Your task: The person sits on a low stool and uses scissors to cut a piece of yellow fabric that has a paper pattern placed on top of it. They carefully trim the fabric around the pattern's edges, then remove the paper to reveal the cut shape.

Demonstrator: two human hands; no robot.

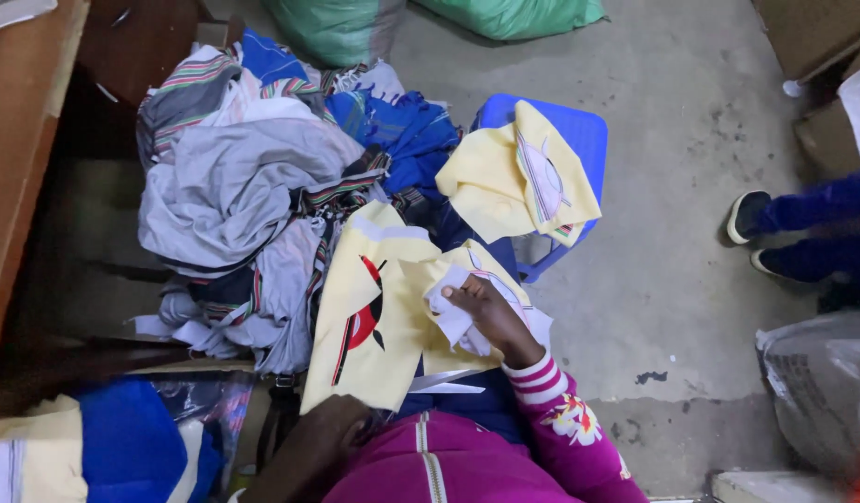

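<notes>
1. Our right hand point(486, 312) sits on top of the yellow fabric piece point(374, 317) in our lap, fingers curled and closed on a crumpled white strip point(451, 317) at its inner edge. The strip bunches under the fingertips and trails toward the wrist.
2. Our left hand point(323, 433) grips the lower edge of the same yellow piece, near the bottom corner. Fingers are tucked under the cloth, so we can't tell their spread.
3. The yellow piece lies draped between both hands, with the red and black print point(363, 321) facing up, left of the right-hand fingers and not touching them.
4. A second yellow garment point(504, 177) is on the blue plastic stool point(579, 130), just ahead of the right hand, apart from it.
5. A pile of grey and striped clothing point(243, 186) is on the floor to the left, touching the yellow piece's far edge.
6. Another person's feet in blue trousers point(812, 233) are at right, well apart.
</notes>
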